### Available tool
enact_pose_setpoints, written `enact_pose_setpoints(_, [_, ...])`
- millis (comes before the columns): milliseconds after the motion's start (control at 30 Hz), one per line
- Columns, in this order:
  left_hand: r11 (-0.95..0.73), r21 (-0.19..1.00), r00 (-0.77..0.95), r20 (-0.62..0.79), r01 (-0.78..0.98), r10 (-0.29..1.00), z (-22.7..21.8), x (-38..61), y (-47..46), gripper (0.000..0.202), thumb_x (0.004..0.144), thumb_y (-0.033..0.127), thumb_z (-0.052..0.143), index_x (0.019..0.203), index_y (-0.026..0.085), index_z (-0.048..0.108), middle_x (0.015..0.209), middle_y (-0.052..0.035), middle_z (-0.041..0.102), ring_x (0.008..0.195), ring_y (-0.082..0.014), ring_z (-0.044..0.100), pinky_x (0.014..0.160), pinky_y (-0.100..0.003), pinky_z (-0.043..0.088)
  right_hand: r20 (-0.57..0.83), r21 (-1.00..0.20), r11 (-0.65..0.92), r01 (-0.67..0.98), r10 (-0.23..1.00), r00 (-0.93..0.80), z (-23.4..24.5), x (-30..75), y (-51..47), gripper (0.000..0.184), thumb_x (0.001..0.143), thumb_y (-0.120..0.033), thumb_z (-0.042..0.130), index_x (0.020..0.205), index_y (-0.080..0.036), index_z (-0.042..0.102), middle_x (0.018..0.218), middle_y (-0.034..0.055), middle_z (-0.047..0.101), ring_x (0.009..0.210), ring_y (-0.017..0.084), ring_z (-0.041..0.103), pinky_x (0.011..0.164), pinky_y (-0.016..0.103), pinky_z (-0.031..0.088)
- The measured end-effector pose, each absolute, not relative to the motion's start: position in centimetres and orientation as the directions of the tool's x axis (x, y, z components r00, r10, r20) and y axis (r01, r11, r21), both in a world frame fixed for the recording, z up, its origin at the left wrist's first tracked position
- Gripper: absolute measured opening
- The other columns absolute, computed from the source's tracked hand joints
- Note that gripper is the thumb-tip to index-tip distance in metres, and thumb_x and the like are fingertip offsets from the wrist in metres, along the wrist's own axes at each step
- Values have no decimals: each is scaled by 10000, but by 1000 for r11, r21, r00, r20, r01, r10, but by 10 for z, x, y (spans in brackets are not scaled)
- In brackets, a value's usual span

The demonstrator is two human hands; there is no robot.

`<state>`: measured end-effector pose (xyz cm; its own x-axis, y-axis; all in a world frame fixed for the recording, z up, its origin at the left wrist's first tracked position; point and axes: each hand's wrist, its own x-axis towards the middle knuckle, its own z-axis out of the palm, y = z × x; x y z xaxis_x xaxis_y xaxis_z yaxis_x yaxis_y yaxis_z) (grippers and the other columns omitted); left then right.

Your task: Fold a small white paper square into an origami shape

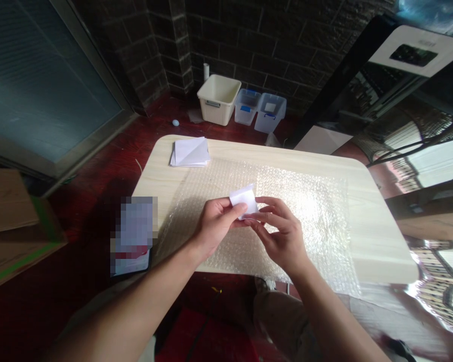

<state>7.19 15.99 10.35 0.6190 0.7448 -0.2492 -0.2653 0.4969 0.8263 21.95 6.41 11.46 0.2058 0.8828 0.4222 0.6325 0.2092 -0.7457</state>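
Both my hands meet over the middle of a light wooden table. Between them is a small folded white paper, held above a sheet of bubble wrap that covers much of the tabletop. My left hand pinches the paper's left edge with thumb and fingers. My right hand grips its lower right side, fingers curled around it. A stack of white paper sheets lies at the table's far left corner, away from both hands.
On the red floor beyond the table stand a cream bin and two clear plastic boxes. A cardboard box sits at the left. A dark brick wall runs behind. A black-framed panel leans at the right.
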Motion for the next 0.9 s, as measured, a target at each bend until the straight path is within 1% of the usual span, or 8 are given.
enact_pose_setpoints(67, [503,831,622,-268,-237,736,103,72,159,292,820,309,863,1005,89,811,956,-135,821,856,-236,789,834,-376,667,444,-704,223,675,879,173,114,220,64,169,970,-153,725,1058,-257,825,1294,109,733,927,230,739,749,419,658])
enact_pose_setpoints(167, [501,840,613,-287,-208,736,104,71,159,255,826,290,854,991,101,810,951,-133,826,862,-254,799,803,-376,676,491,-656,253,711,859,147,113,219,64,199,966,-130,725,1088,-257,817,1291,106,768,1034,262,754,853,458,653])
enact_pose_setpoints(267, [487,844,595,-276,-226,755,106,70,159,233,834,286,848,971,102,806,935,-130,827,850,-270,806,806,-410,686,512,-647,245,722,842,173,114,217,63,171,965,-145,732,1066,-250,822,1258,110,780,982,250,760,801,431,656])
enact_pose_setpoints(367, [508,820,616,-261,-265,743,107,69,161,250,865,311,818,972,85,804,951,-151,828,862,-289,808,839,-449,684,460,-717,200,667,856,238,116,216,63,118,961,-188,749,1031,-247,823,1253,105,772,954,238,760,747,395,654])
enact_pose_setpoints(467, [549,784,650,-260,-290,714,107,67,163,307,898,344,772,1024,66,806,1010,-188,827,900,-321,809,838,-467,680,383,-803,159,574,876,294,117,218,62,69,960,-226,761,1000,-244,815,1223,95,769,946,231,759,736,372,644])
enact_pose_setpoints(633, [526,800,665,-227,-288,711,104,66,164,324,912,356,749,1048,70,815,1025,-197,827,955,-352,807,843,-464,673,288,-902,134,411,895,341,117,219,63,70,976,-298,753,947,-254,800,1159,88,751,993,241,734,803,393,652])
enact_pose_setpoints(767, [538,795,690,-222,-280,688,104,66,164,359,906,389,751,1043,63,815,1000,-201,827,974,-368,802,858,-479,665,226,-934,98,344,907,356,117,220,63,152,974,-375,749,899,-247,783,1127,97,705,956,239,708,757,386,662])
enact_pose_setpoints(900, [537,791,695,-211,-292,688,105,66,164,325,914,374,743,1017,75,819,990,-185,829,993,-360,797,886,-486,655,221,-932,99,350,918,330,118,221,62,139,959,-364,763,894,-242,765,1164,100,683,981,243,697,781,396,659])
